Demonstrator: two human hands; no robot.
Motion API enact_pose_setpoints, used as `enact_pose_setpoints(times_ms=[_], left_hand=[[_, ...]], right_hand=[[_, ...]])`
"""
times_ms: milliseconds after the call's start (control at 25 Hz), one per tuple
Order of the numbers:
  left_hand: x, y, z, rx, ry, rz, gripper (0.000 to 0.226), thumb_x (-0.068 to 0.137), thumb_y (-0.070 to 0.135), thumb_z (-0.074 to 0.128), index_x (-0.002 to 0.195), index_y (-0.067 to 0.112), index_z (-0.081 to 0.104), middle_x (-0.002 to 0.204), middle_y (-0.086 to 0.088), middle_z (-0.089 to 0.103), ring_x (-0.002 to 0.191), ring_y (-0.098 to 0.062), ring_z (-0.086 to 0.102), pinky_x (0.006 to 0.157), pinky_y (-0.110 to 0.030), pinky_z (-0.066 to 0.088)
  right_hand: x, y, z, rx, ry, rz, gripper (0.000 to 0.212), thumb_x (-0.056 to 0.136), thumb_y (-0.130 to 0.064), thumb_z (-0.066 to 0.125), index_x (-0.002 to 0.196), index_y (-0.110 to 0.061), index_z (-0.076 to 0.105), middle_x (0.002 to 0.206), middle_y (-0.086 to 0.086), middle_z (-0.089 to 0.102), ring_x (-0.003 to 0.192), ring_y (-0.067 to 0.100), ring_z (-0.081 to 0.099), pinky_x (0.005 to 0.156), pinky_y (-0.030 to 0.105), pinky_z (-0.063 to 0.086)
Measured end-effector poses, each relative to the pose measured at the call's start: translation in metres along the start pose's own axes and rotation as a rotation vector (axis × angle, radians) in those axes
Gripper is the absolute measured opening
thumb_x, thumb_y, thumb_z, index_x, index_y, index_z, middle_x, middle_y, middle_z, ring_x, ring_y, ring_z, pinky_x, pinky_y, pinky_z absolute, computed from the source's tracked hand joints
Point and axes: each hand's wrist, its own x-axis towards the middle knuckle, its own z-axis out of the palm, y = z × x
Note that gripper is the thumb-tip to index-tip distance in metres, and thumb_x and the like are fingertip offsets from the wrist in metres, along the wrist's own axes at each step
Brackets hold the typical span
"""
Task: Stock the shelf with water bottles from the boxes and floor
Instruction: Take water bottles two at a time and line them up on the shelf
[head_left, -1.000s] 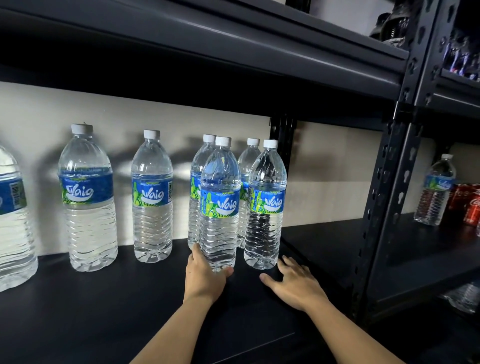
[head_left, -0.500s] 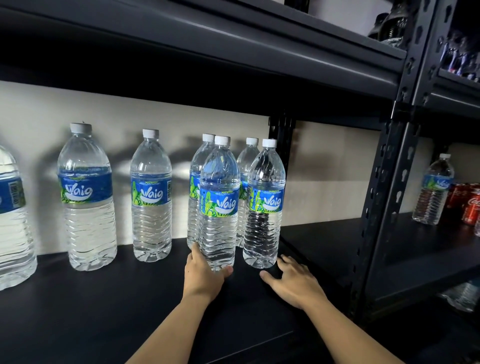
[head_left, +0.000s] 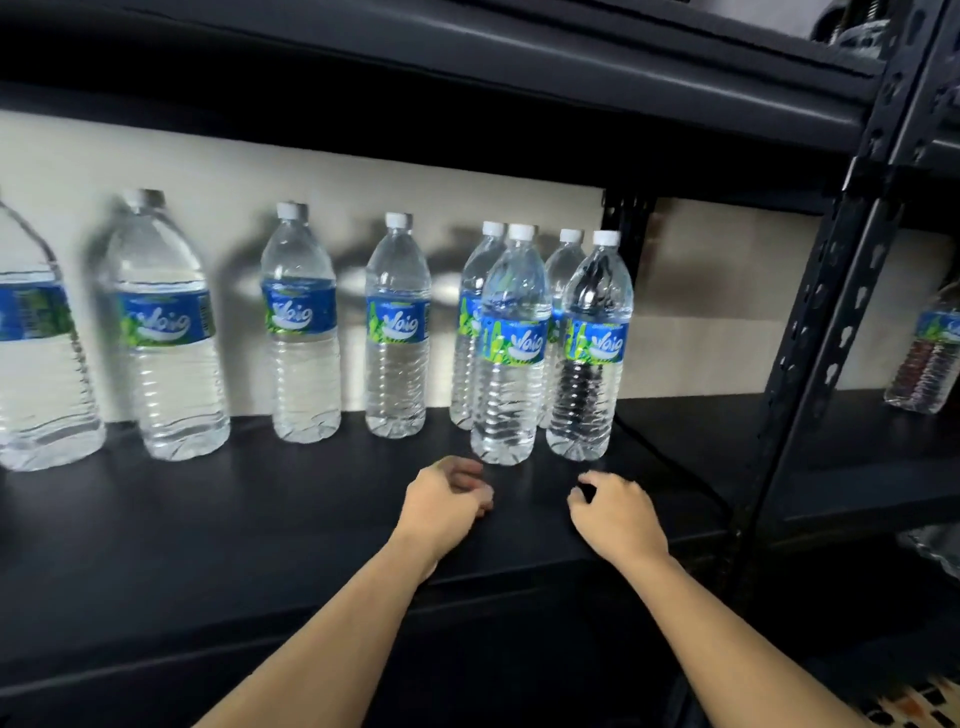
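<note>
Two hands empty: left hand, right hand, fingers loosely curled, just near of front-left bottle and front-right bottle, both upright on shelf, right end. Placing step looks done; next I turn away, fetch fresh stock.

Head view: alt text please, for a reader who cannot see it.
A person's left hand and right hand, both empty with fingers loosely curled, reach over a dark shelf just short of a cluster of four upright water bottles. A row of bottles stands to the cluster's left along the pale wall.
</note>
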Motion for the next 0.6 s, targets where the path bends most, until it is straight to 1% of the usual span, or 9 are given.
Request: enact_pose_setpoints(times_ms=[80,160,200,240,320,400,480,520,600], left_hand=[[-0.040,0.004,-0.026,-0.008,-0.076,0.049,0.020,0.087,0.004,0.063,0.107,0.008,0.065,0.079,-0.006,0.073,0.073,-0.017,0.069,0.074,-0.026,0.057],[-0.087,-0.002,-0.060,-0.052,-0.129,0.104,0.016,0.090,0.002,0.062,0.105,0.008,0.065,0.076,-0.008,0.070,0.069,-0.018,0.069,0.063,-0.025,0.055],[-0.112,-0.012,-0.082,-0.057,-0.136,0.130,0.015,0.090,0.001,0.062,0.104,0.008,0.065,0.076,-0.008,0.069,0.068,-0.019,0.068,0.059,-0.026,0.053],[-0.136,-0.025,-0.106,-0.012,-0.116,0.141,0.015,0.091,0.002,0.063,0.103,0.010,0.065,0.077,-0.008,0.068,0.068,-0.019,0.067,0.058,-0.026,0.051],[-0.184,-0.066,-0.164,0.189,0.046,0.122,0.018,0.090,0.006,0.065,0.101,0.021,0.067,0.080,-0.004,0.070,0.071,-0.017,0.068,0.063,-0.026,0.053],[-0.227,-0.115,-0.220,0.352,0.325,0.045,0.023,0.089,0.009,0.065,0.095,0.031,0.065,0.076,0.001,0.069,0.071,-0.012,0.066,0.068,-0.027,0.054],[-0.271,-0.163,-0.265,0.438,0.622,-0.120,0.025,0.087,0.006,0.060,0.094,0.030,0.062,0.076,0.003,0.068,0.072,-0.011,0.064,0.071,-0.030,0.052],[-0.292,-0.183,-0.282,0.475,0.725,-0.230,0.026,0.085,0.004,0.057,0.100,0.026,0.061,0.083,0.004,0.067,0.079,-0.015,0.065,0.075,-0.031,0.050],[-0.328,-0.222,-0.302,0.558,0.809,-0.509,0.037,0.082,0.006,0.055,0.118,0.013,0.054,0.110,-0.005,0.060,0.108,-0.028,0.057,0.090,-0.035,0.043]], right_hand=[[-0.037,-0.024,0.014,0.075,0.096,-0.088,0.034,0.091,-0.029,0.056,0.122,-0.023,0.068,0.125,-0.003,0.066,0.117,0.024,0.059,0.093,0.032,0.045],[-0.084,-0.051,0.030,0.184,0.221,-0.263,0.025,0.088,-0.020,0.061,0.109,-0.019,0.074,0.114,-0.004,0.070,0.109,0.022,0.064,0.092,0.029,0.044],[-0.112,-0.067,0.039,0.292,0.267,-0.342,0.021,0.086,-0.017,0.061,0.102,-0.017,0.075,0.107,-0.003,0.071,0.105,0.020,0.064,0.092,0.026,0.043],[-0.139,-0.085,0.047,0.401,0.309,-0.404,0.019,0.086,-0.017,0.058,0.096,-0.017,0.075,0.101,-0.003,0.070,0.101,0.018,0.064,0.090,0.019,0.041],[-0.196,-0.122,0.069,0.535,0.311,-0.533,0.024,0.085,-0.021,0.050,0.092,-0.016,0.073,0.094,-0.004,0.064,0.094,0.014,0.058,0.086,0.012,0.038],[-0.246,-0.156,0.096,0.571,0.145,-0.681,0.024,0.084,-0.019,0.049,0.094,-0.016,0.071,0.092,-0.006,0.059,0.090,0.011,0.056,0.078,0.018,0.044],[-0.283,-0.187,0.132,0.564,-0.108,-0.798,0.021,0.084,-0.011,0.056,0.098,-0.020,0.069,0.089,-0.013,0.055,0.083,0.006,0.056,0.071,0.020,0.046],[-0.299,-0.204,0.150,0.574,-0.236,-0.828,0.025,0.084,-0.006,0.060,0.100,-0.022,0.069,0.088,-0.015,0.055,0.081,0.005,0.057,0.071,0.019,0.047],[-0.329,-0.235,0.178,0.581,-0.420,-0.878,0.031,0.082,0.001,0.063,0.101,-0.022,0.068,0.089,-0.013,0.057,0.083,0.005,0.059,0.074,0.018,0.048]])
